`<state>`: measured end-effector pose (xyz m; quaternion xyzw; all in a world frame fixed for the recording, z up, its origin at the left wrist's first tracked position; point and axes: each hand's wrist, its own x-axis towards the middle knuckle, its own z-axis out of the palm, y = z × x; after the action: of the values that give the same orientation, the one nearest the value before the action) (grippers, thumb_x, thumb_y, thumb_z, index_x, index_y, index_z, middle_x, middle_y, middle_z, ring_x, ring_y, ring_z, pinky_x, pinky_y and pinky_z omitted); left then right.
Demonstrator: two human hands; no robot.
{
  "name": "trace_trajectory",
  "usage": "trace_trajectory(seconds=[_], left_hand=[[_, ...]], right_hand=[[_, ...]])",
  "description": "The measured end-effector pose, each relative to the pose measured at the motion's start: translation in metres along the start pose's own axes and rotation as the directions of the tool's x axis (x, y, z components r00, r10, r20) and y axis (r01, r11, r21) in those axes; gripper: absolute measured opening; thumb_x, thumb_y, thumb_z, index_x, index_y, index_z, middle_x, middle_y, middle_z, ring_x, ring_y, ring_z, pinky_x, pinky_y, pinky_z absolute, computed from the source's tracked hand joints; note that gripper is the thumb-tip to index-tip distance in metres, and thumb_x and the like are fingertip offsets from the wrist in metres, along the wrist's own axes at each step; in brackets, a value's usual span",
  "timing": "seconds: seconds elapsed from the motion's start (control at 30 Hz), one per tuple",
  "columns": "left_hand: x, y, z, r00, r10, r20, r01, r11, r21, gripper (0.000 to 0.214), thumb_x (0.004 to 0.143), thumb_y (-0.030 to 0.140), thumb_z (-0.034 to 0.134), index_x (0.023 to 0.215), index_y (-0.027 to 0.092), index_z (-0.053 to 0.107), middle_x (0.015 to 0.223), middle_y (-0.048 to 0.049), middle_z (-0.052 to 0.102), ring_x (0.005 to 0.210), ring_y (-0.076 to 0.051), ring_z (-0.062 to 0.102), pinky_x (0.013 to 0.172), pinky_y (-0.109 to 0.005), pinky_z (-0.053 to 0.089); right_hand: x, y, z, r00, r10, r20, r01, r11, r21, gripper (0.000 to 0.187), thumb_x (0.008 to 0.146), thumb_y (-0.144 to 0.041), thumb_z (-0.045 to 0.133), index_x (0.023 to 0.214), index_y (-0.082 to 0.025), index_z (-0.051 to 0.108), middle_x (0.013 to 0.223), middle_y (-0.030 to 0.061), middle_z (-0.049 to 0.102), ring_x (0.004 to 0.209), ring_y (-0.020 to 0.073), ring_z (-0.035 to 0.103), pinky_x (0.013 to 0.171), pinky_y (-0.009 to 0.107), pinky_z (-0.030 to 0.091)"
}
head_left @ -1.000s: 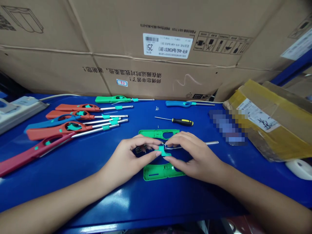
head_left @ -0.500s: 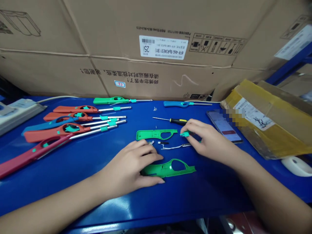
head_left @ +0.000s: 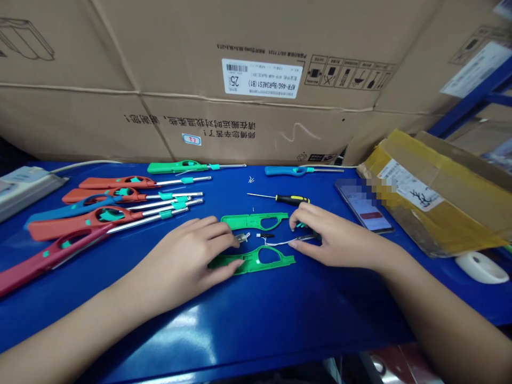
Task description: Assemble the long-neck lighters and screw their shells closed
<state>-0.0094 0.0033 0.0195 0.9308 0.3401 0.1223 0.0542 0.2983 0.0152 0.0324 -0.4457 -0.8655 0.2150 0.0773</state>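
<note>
Green plastic, moulded thin: the near shell half [head_left: 276,260] of a long-nosed lighter lies flat on the blue worktop [head_left: 256,330], mid-scene, just near of its twin, the far shell half [head_left: 256,220]. Between the two lie a small metal fitting [head_left: 242,237], a black stub [head_left: 267,234] and a fine white wire [head_left: 278,242] running right.

Left hand [head_left: 184,261]: fingers loosely extended, thumb laid on the left end of the near shell half, forefinger reaching towards the metal fitting. We see nothing enclosed; the hand rests and pins rather than grips.

Right hand [head_left: 340,240]: fingers curled low over the right end of the wire, where a dark thin tube [head_left: 307,237] pokes out beside the thumb. Whether anything is truly pinched we cannot tell; the fingertips hide it.

Handling, our judgement: the near shell half looks light, stiff along its length yet springy around the trigger opening, and glossy enough to skid on this worktop. Best taken by the long edges at the solid grip end, not across the cut-out. The wire looks limp and easily kinked.

Around: assembled lighters [head_left: 108,216] in red, orange and blue at left; screwdriver [head_left: 290,199] just far of the right hand; phone [head_left: 364,210] at right; cardboard boxes [head_left: 240,106] along the far edge
</note>
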Motion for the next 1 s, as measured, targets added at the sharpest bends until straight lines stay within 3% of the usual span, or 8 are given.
trace_trajectory(seconds=[0.2,0.37,0.63,1.0], left_hand=[[0.002,-0.004,0.002,0.999,0.028,0.020,-0.027,0.999,-0.027,0.034,0.089,0.052,0.069,0.105,0.022,0.071,0.099,-0.0047,0.071,0.091,-0.025,0.063,0.082,-0.037,0.048],[0.000,-0.001,0.005,0.998,0.054,0.036,-0.052,0.998,-0.047,0.023,0.093,0.045,0.067,0.099,0.023,0.070,0.094,-0.0027,0.070,0.089,-0.023,0.061,0.080,-0.035,0.045],[0.001,0.000,0.008,0.999,0.039,0.035,-0.037,0.998,-0.052,0.025,0.093,0.047,0.066,0.100,0.024,0.069,0.094,-0.0015,0.070,0.090,-0.023,0.060,0.081,-0.037,0.044],[-0.001,0.000,0.010,0.999,0.037,0.007,-0.037,0.999,-0.040,0.026,0.091,0.047,0.068,0.100,0.023,0.071,0.094,-0.0026,0.071,0.091,-0.023,0.059,0.081,-0.036,0.044]], right_hand=[[0.004,0.012,0.004,0.989,-0.137,0.060,0.139,0.990,-0.024,0.008,0.099,-0.027,0.057,0.099,-0.021,0.061,0.096,0.0040,0.062,0.082,0.0176,0.057,0.072,0.031,0.044],[0.003,0.010,0.002,0.980,-0.194,-0.039,0.196,0.979,0.059,0.007,0.098,-0.027,0.060,0.096,-0.020,0.059,0.093,0.0023,0.062,0.081,0.0157,0.056,0.073,0.029,0.043],[0.001,0.000,0.001,0.948,-0.258,-0.189,0.278,0.956,0.089,0.007,0.099,-0.026,0.058,0.094,-0.020,0.058,0.089,0.0022,0.062,0.081,0.0150,0.056,0.074,0.028,0.044],[0.001,0.001,0.006,0.961,-0.275,-0.037,0.278,0.950,0.140,0.005,0.098,-0.026,0.062,0.095,-0.022,0.061,0.090,0.0003,0.064,0.082,0.0143,0.058,0.075,0.028,0.044]])
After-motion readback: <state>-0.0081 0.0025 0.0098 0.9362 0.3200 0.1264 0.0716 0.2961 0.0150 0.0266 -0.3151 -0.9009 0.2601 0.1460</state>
